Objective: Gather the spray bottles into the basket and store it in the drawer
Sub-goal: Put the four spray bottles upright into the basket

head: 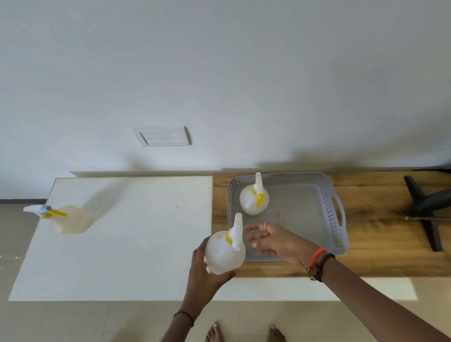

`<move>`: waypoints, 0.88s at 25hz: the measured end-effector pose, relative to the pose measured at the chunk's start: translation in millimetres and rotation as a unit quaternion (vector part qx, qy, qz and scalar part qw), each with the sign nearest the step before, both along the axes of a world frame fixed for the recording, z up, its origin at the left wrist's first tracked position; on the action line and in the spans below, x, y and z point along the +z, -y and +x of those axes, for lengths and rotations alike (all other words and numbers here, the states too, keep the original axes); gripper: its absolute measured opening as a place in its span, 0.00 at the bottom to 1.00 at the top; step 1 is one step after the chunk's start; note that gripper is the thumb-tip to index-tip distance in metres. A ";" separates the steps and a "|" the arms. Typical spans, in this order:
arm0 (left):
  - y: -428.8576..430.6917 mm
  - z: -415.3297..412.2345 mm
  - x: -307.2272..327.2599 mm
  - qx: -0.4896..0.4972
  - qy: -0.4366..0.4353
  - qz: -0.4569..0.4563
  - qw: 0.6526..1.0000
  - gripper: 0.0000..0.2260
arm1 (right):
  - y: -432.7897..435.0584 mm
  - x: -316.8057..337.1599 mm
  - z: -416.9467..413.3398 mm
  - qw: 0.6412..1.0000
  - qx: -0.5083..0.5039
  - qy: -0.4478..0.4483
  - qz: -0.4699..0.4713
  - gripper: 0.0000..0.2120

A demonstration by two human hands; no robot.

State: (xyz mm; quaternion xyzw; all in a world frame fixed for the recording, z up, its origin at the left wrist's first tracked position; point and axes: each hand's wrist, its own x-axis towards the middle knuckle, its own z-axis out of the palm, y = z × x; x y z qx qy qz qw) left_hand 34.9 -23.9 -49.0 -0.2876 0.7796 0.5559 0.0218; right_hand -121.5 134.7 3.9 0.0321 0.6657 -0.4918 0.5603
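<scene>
Cupping the round translucent white plastic spray bottle (224, 251) from beneath in the left hand (201, 276), just near-left of the grey perforated plastic basket (333, 215), right hand (276, 241) spreading wide and empty beside it, likely handling light, smooth, slippery, gripping best by the belly or neck.

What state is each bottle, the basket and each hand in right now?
Held spray bottle: upright, off the table, beside the basket.
Bottle in basket: standing upright.
Far bottle: on the white table, not gathered.
Basket: on the wooden top.
Left hand: gripping the held bottle.
Right hand: open, empty.
</scene>
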 end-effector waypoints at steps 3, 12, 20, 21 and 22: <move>-40.4 -22.0 -1.7 -0.035 0.002 0.020 0.999 0.44 | -44.6 -7.3 2.3 0.999 -0.001 -0.002 -0.054 0.31; -126.2 -118.7 -16.8 -0.128 0.031 -0.035 0.991 0.44 | -125.4 -22.3 -40.6 0.988 -0.049 -0.142 0.046 0.40; -140.2 -200.4 -47.6 -0.119 0.029 0.012 0.992 0.44 | -124.3 -60.4 -100.4 0.970 -0.121 -0.205 0.053 0.37; -139.7 -206.6 -52.3 -0.113 0.029 0.016 0.993 0.43 | -122.3 -65.1 -106.2 0.970 -0.125 -0.205 0.048 0.37; -139.2 -211.6 -56.7 -0.108 0.030 0.019 0.994 0.43 | -119.9 -68.9 -111.3 0.969 -0.126 -0.207 0.049 0.37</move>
